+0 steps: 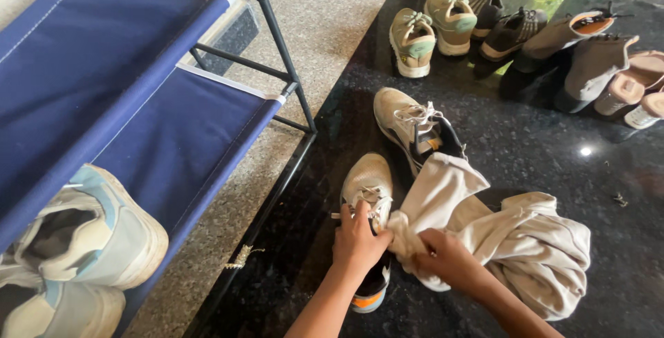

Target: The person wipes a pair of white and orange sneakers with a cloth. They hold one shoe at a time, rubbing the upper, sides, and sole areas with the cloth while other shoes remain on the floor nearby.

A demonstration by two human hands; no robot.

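Now: left hand (357, 238) grips beige sneaker (369, 184); right hand (446, 256) bunches cloth (519, 234).

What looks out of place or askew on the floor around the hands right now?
The second beige sneaker lies angled away from the one under the left hand, laces loose, not paired. A crumpled beige cloth, gripped by the right hand, sprawls over the dark floor. Nothing looks spilled or damaged.

Left hand (356, 239), right hand (446, 258): bare, forearms sleeveless.
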